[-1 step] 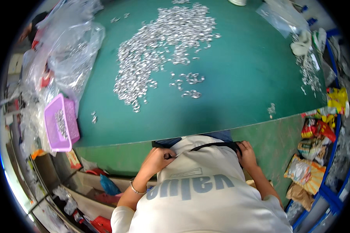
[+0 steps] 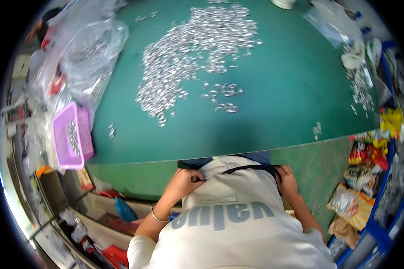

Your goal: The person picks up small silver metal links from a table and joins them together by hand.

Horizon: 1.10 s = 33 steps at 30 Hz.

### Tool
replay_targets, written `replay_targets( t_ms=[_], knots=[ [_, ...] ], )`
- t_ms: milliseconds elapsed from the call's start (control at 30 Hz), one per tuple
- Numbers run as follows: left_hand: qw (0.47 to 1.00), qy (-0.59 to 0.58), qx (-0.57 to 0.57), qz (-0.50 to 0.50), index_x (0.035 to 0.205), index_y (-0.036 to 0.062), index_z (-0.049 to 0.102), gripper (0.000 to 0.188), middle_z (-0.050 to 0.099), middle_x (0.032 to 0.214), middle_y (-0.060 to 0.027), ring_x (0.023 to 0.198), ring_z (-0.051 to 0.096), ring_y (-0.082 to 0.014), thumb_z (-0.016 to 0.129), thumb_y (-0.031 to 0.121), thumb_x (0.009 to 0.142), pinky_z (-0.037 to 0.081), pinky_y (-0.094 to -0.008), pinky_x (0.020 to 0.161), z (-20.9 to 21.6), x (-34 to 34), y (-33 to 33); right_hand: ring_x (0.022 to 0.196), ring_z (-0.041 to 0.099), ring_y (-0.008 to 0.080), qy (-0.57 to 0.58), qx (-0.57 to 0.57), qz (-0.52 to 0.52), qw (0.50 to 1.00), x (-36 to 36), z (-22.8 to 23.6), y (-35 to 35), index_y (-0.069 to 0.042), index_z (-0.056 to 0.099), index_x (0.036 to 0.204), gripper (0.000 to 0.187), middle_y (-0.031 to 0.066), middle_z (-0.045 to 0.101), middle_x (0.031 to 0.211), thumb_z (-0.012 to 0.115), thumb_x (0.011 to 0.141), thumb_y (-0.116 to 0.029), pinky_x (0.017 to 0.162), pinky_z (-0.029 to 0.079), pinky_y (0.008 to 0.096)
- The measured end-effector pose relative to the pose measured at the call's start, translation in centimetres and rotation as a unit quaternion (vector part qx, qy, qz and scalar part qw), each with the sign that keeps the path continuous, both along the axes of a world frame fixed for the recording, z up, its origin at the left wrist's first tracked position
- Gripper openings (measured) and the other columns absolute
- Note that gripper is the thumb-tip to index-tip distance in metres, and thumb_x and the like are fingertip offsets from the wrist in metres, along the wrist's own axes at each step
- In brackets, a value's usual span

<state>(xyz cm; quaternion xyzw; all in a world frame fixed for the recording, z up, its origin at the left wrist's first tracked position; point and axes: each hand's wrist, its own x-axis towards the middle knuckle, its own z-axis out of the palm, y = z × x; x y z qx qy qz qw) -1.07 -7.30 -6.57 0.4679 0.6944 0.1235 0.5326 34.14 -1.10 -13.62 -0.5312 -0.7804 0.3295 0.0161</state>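
Note:
At my waist, my left hand (image 2: 188,182) is closed on a piece of black strap beside the white shirt (image 2: 238,193). My right hand (image 2: 287,180) grips the other side of the black strap (image 2: 251,168), its fingers curled at the hip. The strap crosses the front of the shirt and its middle lies slack. Both hands are below the near edge of the green table (image 2: 274,121). On that table lies a wide heap of small shiny metal pieces (image 2: 166,67), with a few loose metal pieces (image 2: 229,89) nearer me.
A purple plastic basket (image 2: 83,134) with metal pieces stands at the table's left edge, by clear plastic bags (image 2: 87,58). More metal pieces (image 2: 361,87) lie at the right edge. Snack packets (image 2: 352,204) fill a blue-framed shelf at right. Open compartments (image 2: 103,210) are at lower left.
The view has shifted slightly, so the table's contents appear a little farther right. Both hands keep their hold on the strap.

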Motion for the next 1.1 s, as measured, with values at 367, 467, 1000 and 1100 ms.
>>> replay_targets(
  t_ms=[367,467,1000,1100],
  knots=[
    [0.689,-0.544,-0.045,0.477,0.108,-0.0036,0.05,0.03,0.04,0.067,-0.0001,0.051,0.031,-0.0049,0.04,0.02,0.093,0.027,-0.0186,0.042,1.0,-2.3,-3.5,0.073,0.058,0.0284,0.091,-0.151,0.077,0.981,-4.6,6.4,3.2,0.003,0.059,0.088,0.016,0.0151,0.058,0.085,0.059,0.072,0.001,0.067,0.046,0.0324],
    [0.613,-0.611,-0.023,0.501,0.114,-0.0052,0.045,0.034,0.05,0.084,-0.0074,0.067,0.046,-0.0121,0.039,0.021,0.093,0.04,-0.0231,0.056,2.5,-1.4,-2.1,0.068,0.057,0.0244,0.094,-0.267,0.129,0.95,-7.4,10.4,5.2,0.002,0.059,0.089,0.016,0.0147,0.058,0.083,0.058,0.073,0.0,0.065,0.045,0.0282],
    [0.508,-0.735,0.061,0.445,0.113,-0.0016,0.041,0.028,0.046,0.081,-0.0037,0.068,0.045,-0.0098,0.044,0.01,0.088,0.039,-0.0186,0.054,3.3,-0.2,7.0,0.112,0.043,0.0216,0.548,-0.316,-0.14,0.761,-20.5,11.4,7.3,0.005,0.037,0.123,0.041,0.017,0.043,0.123,0.035,0.094,-0.024,0.092,0.036,0.0351],
    [0.484,-0.686,0.101,0.534,0.116,-0.0009,0.038,0.035,0.047,0.084,-0.0061,0.071,0.047,-0.0135,0.049,0.002,0.083,0.043,-0.0232,0.06,3.8,-3.2,5.5,0.1,0.051,0.0198,0.536,-0.287,-0.154,0.779,-19.4,11.0,8.2,0.005,0.045,0.116,0.033,0.0159,0.051,0.112,0.04,0.092,-0.018,0.086,0.04,0.0325]
  ],
)
